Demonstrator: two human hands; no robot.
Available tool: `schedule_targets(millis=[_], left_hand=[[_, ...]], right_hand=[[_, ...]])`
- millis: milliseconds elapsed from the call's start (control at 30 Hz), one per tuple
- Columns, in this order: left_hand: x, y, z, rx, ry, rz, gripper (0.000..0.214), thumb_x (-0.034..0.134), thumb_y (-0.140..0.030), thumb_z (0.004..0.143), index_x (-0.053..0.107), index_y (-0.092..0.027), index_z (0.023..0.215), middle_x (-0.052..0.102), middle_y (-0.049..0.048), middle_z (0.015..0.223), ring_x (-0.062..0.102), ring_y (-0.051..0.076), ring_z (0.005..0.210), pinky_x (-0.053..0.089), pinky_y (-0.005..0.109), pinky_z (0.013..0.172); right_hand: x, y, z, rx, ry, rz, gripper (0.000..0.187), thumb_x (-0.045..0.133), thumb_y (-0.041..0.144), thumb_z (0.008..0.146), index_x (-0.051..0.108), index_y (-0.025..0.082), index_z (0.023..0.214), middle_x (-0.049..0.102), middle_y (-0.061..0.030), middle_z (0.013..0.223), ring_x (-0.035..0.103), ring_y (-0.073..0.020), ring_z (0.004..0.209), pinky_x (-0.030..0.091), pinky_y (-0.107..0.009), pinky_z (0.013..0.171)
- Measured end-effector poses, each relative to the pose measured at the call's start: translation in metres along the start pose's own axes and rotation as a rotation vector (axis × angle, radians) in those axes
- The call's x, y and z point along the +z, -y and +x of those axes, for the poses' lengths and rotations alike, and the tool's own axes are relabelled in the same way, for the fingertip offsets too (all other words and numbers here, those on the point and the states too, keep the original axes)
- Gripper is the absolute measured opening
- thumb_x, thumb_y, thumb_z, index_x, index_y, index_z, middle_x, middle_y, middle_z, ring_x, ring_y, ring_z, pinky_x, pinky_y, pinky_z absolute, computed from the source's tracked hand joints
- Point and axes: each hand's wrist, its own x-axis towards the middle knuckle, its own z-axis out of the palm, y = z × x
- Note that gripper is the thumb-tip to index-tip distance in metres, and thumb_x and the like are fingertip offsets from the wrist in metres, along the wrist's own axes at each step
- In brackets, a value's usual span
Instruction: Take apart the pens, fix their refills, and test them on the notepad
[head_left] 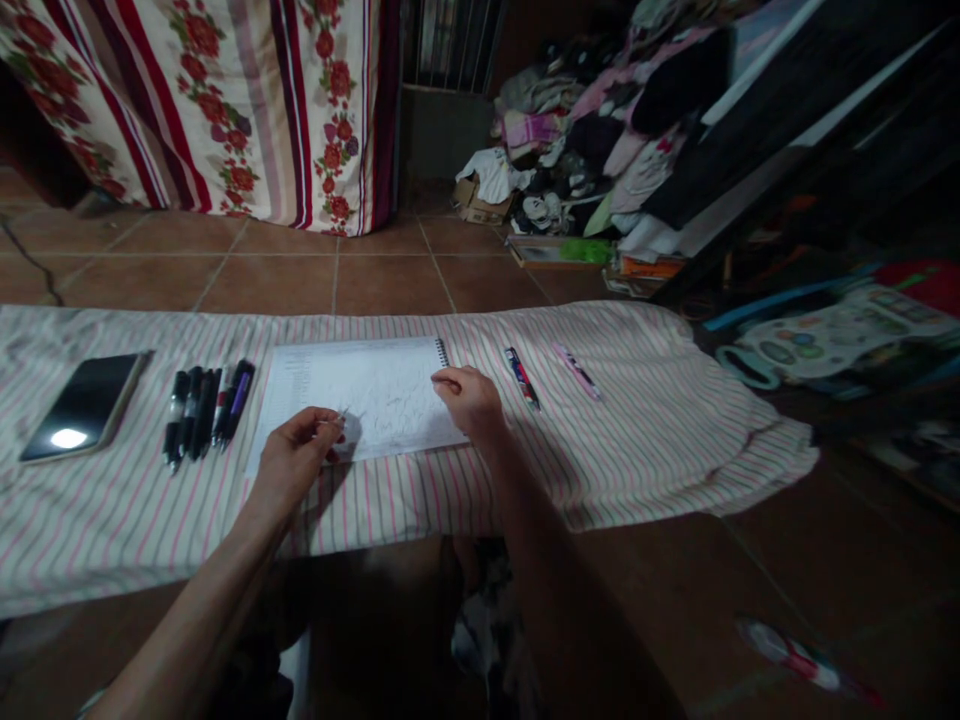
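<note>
Although the light in the room is dim, the bench (660, 440) can be inspected along most of its length; it is covered by a striped cloth (420, 500), rumpled at the right end. A spiral notebook (360, 370) lies open at mid-surface, its wire binding towards the right. The left hand (300, 445) is over the page's near edge, fingertips pinched on a small thin item (339, 417) (too small to identify). The right hand (472, 402), well apart from it, is at the notebook's right side with fingers curled; whether it grips anything cannot be told.

Left of the notebook lies a row of pens (202, 410), and beyond it a phone (86, 405) reflecting a bright spot. To the right lie a dark pen (523, 380) and a pink pen (578, 372), apart from each other.

Behind the bench, a floral curtain (270, 110) hangs above a tiled floor (289, 280). A heap of clothes (600, 130) stands at the rear right, a cardboard box (480, 207) at its foot. A blurred object (795, 655) lies on the floor, lower right.
</note>
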Motion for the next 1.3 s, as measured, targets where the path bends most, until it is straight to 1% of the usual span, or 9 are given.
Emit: schedule_targets(millis=[200, 400, 633, 767, 900, 1000, 1133, 1233, 1300], left_hand=[[0.005, -0.002, -0.004, -0.023, 0.033, -0.035, 0.022, 0.065, -0.035, 0.057, 0.061, -0.017, 0.069, 0.058, -0.0021, 0.055, 0.048, 0.009, 0.043, 0.031, 0.020, 0.040], [0.003, -0.002, -0.004, -0.011, 0.052, -0.034, 0.023, 0.065, -0.037, 0.059, 0.062, -0.017, 0.069, 0.058, -0.0015, 0.055, 0.046, 0.008, 0.044, 0.032, 0.019, 0.040], [-0.006, -0.001, -0.002, 0.012, 0.041, -0.038, 0.022, 0.066, -0.036, 0.060, 0.062, -0.015, 0.069, 0.059, -0.0007, 0.055, 0.048, 0.009, 0.043, 0.034, 0.019, 0.040], [-0.007, 0.000, -0.002, 0.013, 0.047, -0.039, 0.022, 0.065, -0.036, 0.061, 0.062, -0.015, 0.069, 0.059, -0.0009, 0.056, 0.047, 0.008, 0.044, 0.033, 0.019, 0.040], [-0.006, -0.001, -0.003, 0.006, 0.052, -0.042, 0.022, 0.065, -0.036, 0.060, 0.062, -0.015, 0.068, 0.058, -0.0010, 0.055, 0.047, 0.008, 0.044, 0.034, 0.020, 0.041], [-0.006, -0.001, -0.003, 0.010, 0.054, -0.034, 0.022, 0.064, -0.036, 0.061, 0.062, -0.016, 0.068, 0.059, -0.0007, 0.056, 0.047, 0.009, 0.044, 0.034, 0.020, 0.041], [-0.004, -0.001, -0.003, 0.018, 0.065, -0.018, 0.022, 0.064, -0.037, 0.062, 0.062, -0.016, 0.069, 0.059, -0.0007, 0.056, 0.048, 0.009, 0.045, 0.033, 0.019, 0.041], [-0.002, -0.001, -0.003, 0.023, 0.064, -0.018, 0.021, 0.063, -0.036, 0.062, 0.062, -0.016, 0.068, 0.058, -0.0012, 0.055, 0.047, 0.009, 0.045, 0.033, 0.019, 0.040], [-0.001, -0.001, -0.003, 0.023, 0.065, -0.023, 0.020, 0.063, -0.036, 0.062, 0.062, -0.016, 0.068, 0.058, -0.0014, 0.055, 0.046, 0.008, 0.044, 0.033, 0.019, 0.040]], right_hand=[[0.022, 0.015, 0.001, -0.102, 0.118, 0.036, 0.018, 0.056, 0.018, 0.079, 0.072, 0.021, 0.087, 0.066, -0.0051, 0.085, 0.058, -0.0160, 0.079, 0.043, -0.027, 0.080], [0.038, 0.024, 0.000, -0.182, 0.118, 0.013, 0.018, 0.058, 0.015, 0.077, 0.072, 0.020, 0.087, 0.062, -0.0052, 0.084, 0.056, -0.0146, 0.073, 0.044, -0.026, 0.075], [0.043, 0.024, -0.001, -0.202, 0.156, -0.034, 0.014, 0.060, 0.016, 0.077, 0.071, 0.021, 0.082, 0.059, -0.0043, 0.083, 0.056, -0.0148, 0.074, 0.043, -0.027, 0.075], [0.045, 0.022, -0.001, -0.205, 0.159, -0.060, 0.012, 0.059, 0.016, 0.078, 0.070, 0.021, 0.080, 0.059, -0.0047, 0.083, 0.056, -0.0157, 0.077, 0.042, -0.027, 0.075], [0.045, 0.023, -0.002, -0.229, 0.164, -0.074, 0.013, 0.056, 0.015, 0.079, 0.068, 0.020, 0.078, 0.060, -0.0053, 0.083, 0.055, -0.0170, 0.082, 0.041, -0.027, 0.078], [0.043, 0.025, -0.001, -0.225, 0.140, -0.013, 0.012, 0.054, 0.016, 0.079, 0.065, 0.019, 0.078, 0.061, -0.0046, 0.083, 0.055, -0.0164, 0.082, 0.041, -0.027, 0.079], [0.038, 0.030, 0.001, -0.152, 0.120, 0.127, 0.009, 0.053, 0.017, 0.078, 0.061, 0.020, 0.077, 0.063, -0.0019, 0.079, 0.056, -0.0145, 0.075, 0.042, -0.026, 0.076], [0.034, 0.032, 0.001, -0.062, 0.150, 0.295, 0.007, 0.053, 0.020, 0.077, 0.060, 0.020, 0.077, 0.063, 0.0006, 0.074, 0.057, -0.0128, 0.070, 0.043, -0.026, 0.072], [0.032, 0.034, 0.001, 0.008, 0.189, 0.456, 0.006, 0.054, 0.023, 0.075, 0.059, 0.019, 0.077, 0.061, 0.0016, 0.071, 0.057, -0.0119, 0.067, 0.043, -0.025, 0.067]])
